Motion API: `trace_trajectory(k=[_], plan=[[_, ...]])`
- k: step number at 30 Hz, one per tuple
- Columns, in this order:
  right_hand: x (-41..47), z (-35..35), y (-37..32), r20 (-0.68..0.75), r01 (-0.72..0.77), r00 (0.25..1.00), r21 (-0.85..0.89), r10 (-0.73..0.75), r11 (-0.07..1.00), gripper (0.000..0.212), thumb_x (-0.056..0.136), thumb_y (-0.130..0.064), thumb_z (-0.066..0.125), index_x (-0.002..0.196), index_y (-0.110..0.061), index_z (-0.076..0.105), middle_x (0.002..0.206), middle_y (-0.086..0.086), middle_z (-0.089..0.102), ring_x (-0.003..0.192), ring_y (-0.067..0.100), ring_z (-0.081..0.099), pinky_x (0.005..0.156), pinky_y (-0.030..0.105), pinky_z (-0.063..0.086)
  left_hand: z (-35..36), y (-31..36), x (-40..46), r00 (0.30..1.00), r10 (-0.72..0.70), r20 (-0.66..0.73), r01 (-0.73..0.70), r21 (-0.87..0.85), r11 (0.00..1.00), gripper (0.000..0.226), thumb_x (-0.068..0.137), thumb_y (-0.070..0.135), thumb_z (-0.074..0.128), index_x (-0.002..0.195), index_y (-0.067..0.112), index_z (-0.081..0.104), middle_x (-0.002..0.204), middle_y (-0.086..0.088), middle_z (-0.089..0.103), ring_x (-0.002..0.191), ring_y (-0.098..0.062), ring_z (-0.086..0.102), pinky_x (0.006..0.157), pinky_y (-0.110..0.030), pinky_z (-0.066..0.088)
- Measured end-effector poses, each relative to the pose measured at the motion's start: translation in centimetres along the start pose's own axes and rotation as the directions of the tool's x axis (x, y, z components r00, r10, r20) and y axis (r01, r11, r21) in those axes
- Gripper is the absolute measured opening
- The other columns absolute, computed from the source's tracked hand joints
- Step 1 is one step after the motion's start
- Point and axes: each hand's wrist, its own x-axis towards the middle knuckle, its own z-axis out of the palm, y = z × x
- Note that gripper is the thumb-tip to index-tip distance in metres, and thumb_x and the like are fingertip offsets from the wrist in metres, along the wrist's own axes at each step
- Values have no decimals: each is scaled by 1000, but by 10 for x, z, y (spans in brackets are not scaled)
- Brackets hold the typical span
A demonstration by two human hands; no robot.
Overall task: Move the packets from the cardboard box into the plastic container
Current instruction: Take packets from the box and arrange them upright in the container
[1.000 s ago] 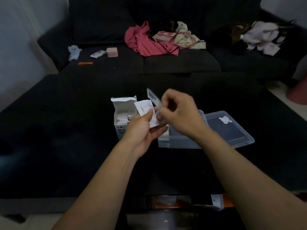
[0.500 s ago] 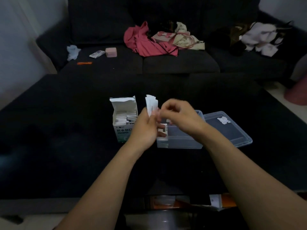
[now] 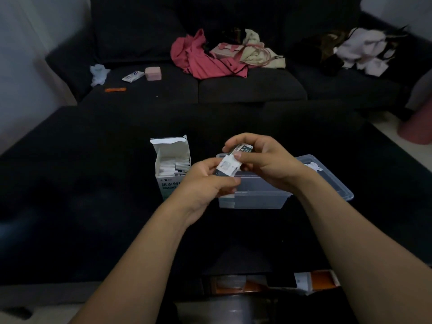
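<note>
A white cardboard box (image 3: 171,160) stands open on the dark table, with several white packets (image 3: 174,166) upright inside. To its right sits a clear plastic container (image 3: 254,197); its lid (image 3: 327,176) lies beside it on the right. Both hands meet above the container's left end. My left hand (image 3: 205,185) and my right hand (image 3: 261,160) both pinch a small stack of white packets (image 3: 230,166), which is tilted up to the right. The container's inside is mostly hidden by my hands.
A dark sofa at the back holds pink clothing (image 3: 205,59), a pink box (image 3: 153,73), a white tube (image 3: 132,76), an orange item (image 3: 115,89) and pale clothes (image 3: 364,50). Orange and white items (image 3: 315,280) lie under the table's near edge.
The packets were held upright above the box in my left hand; both hands have moved right and down over the container, and now grip the stack together, tilted.
</note>
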Motion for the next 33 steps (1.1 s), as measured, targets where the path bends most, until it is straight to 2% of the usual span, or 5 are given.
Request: trace_trajectory(k=[10,18,23,28,33], plan=[[6,6,1,-88,-96,992,-60,90,994,48,94,10,52,137,-12,51,123,16,65,103,21,69,74,28,57,12,-11,2,996,84,22,-87,179,980,34,95,-1,63,125,12,53,88,-7,66,65,-10,67,55,-21,54],[7,15,-2,-173,-169,973,-69,155,983,39,96,8,51,130,-11,55,115,17,63,96,20,68,73,28,62,11,-15,13,976,216,-27,-181,451,874,34,94,7,67,119,19,48,103,-6,66,69,-9,67,57,-18,54],[12,-14,0,-227,-239,944,20,237,971,39,94,9,53,125,-14,61,116,13,62,98,21,67,64,21,56,-1,-12,14,976,215,-24,-172,511,842,51,83,15,79,120,31,48,108,7,64,89,-14,69,75,-35,61],[16,-33,14,-252,-443,890,-286,379,850,39,94,7,55,120,-20,62,112,11,64,98,22,67,68,29,58,-11,-10,8,910,404,-87,-245,674,697,30,82,15,76,105,26,62,76,7,59,61,-2,52,57,-12,41],[27,-19,32,-262,-537,841,-514,473,669,40,92,5,60,120,-24,60,104,9,62,88,20,65,63,28,55,-14,-18,3,919,393,23,-231,838,494,34,82,26,77,110,27,58,74,9,54,66,-6,55,59,-25,45]])
